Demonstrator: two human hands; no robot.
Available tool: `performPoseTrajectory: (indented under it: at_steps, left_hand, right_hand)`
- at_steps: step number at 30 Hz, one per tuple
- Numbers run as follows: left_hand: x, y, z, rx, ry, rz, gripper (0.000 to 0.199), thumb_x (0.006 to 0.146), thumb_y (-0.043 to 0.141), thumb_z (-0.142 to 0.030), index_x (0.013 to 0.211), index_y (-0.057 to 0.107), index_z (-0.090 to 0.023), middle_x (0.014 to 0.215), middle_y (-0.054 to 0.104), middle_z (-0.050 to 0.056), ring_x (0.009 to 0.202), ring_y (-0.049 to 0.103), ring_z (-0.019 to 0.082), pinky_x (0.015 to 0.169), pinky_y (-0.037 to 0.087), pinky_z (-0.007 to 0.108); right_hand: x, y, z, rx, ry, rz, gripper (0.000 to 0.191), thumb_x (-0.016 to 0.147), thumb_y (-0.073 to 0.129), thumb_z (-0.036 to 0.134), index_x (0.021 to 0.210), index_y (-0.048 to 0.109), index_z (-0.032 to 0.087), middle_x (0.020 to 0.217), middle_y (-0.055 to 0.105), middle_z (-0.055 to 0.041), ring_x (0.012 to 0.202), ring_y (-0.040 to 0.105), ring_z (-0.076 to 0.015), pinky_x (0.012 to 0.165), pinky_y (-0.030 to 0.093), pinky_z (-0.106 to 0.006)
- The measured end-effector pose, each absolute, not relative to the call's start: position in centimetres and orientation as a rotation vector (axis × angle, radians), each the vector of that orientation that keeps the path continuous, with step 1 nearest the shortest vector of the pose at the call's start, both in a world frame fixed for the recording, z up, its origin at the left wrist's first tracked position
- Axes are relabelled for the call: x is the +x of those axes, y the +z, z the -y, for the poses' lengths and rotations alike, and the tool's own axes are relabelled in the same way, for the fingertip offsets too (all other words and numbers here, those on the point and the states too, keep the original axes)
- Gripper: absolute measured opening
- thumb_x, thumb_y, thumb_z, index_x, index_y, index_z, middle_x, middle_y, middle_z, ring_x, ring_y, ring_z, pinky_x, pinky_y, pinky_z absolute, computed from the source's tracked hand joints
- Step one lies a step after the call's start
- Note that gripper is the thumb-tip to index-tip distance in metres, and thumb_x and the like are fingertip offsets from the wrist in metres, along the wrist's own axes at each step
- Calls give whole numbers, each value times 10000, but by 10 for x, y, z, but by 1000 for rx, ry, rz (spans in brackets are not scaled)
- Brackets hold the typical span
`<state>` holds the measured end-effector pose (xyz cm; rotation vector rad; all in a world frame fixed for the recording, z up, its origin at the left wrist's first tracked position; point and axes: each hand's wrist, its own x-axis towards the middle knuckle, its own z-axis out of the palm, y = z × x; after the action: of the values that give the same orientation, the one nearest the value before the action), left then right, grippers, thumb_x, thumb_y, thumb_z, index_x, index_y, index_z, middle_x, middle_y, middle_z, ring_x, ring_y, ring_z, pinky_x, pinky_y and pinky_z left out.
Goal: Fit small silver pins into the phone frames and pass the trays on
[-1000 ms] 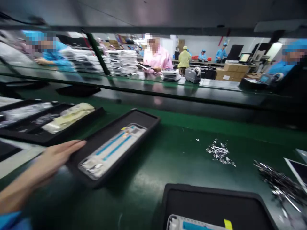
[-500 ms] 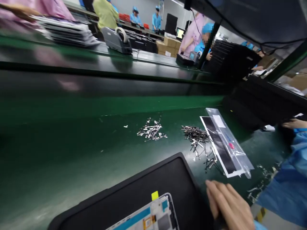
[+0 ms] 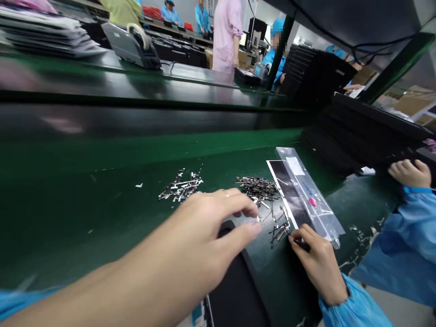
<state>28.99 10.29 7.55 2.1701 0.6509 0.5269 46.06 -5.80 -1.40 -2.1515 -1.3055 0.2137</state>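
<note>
My left hand (image 3: pixel 218 236) reaches in from the lower left over the black tray (image 3: pixel 238 281), thumb and fingers apart with nothing between them. Just past its fingertips lies a pile of thin dark and silver parts (image 3: pixel 259 188). My right hand (image 3: pixel 318 256) is closed around a slim black tool (image 3: pixel 302 245) whose kind I cannot make out. Its fingertips are beside a small cluster of the same kind of parts (image 3: pixel 281 231). A device frame (image 3: pixel 199 315) with blue film lies in the tray, mostly hidden under my left arm.
A pile of small silvery bits (image 3: pixel 180 186) lies left on the green bench (image 3: pixel 85 195). A clear plastic bag (image 3: pixel 309 195) overlaps a dark white-edged sheet (image 3: pixel 282 177). A tape dispenser (image 3: pixel 131 45) stands on the shelf. At right, a co-worker's hand (image 3: pixel 410 172) is near black stacked trays (image 3: pixel 357 136).
My left hand has come into view, over the tray and toward the parts. The right hand has moved up to the small cluster. The view has shifted slightly right.
</note>
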Motion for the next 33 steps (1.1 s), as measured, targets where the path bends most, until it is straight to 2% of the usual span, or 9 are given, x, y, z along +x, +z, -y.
performPoseTrajectory:
  at_steps: [4,8,13,17,25,30,33]
  left_hand:
    - [329,63,-91,2094,123,-588,142,759,465,-235,742,604,-209,766,590,-16,748,510,170,660,367,256]
    - [340,42,-81,1943,0,-553,93,739,507,-211,749,589,-167,698,552,-6,687,481,150,645,351,246]
    - [342,40,-75,1663,41,-534,84,701,509,-144,639,564,-131,581,490,-26,581,424,100,544,314,193]
    - [338,42,-77,1487,35,-566,91,671,525,-158,605,566,-111,531,457,-31,539,387,89,512,289,194]
    - [328,46,-78,1153,36,-636,73,611,553,-114,621,618,-83,517,535,-20,522,474,78,537,358,168]
    - [321,47,-77,1242,10,-641,62,653,540,-89,638,600,-92,517,511,-28,526,460,75,533,358,165]
    - [312,41,-76,1596,214,-563,88,711,503,-103,693,589,-101,610,531,1,578,475,96,553,369,190]
  right_hand:
    - [456,0,58,-2027,451,1104,229,783,464,340,622,508,183,602,445,26,530,390,-79,495,294,-219]
    - [453,7,56,-1884,691,942,261,745,520,405,620,552,179,579,417,28,498,342,-65,438,256,-210]
    - [445,10,50,-1712,918,791,242,686,583,392,603,563,166,580,402,24,475,315,-47,393,212,-198]
    - [439,14,45,-1590,1076,635,205,643,621,356,588,576,163,582,404,30,426,276,-20,361,173,-185]
    - [432,19,39,-1468,1273,434,202,612,644,342,593,586,149,554,436,22,378,281,0,365,152,-181]
    - [426,23,40,-1451,1317,367,209,610,643,353,611,569,156,532,479,21,360,294,2,397,171,-181]
    - [421,26,36,-1493,1254,384,231,636,626,376,634,560,154,538,506,14,359,300,-1,409,203,-177]
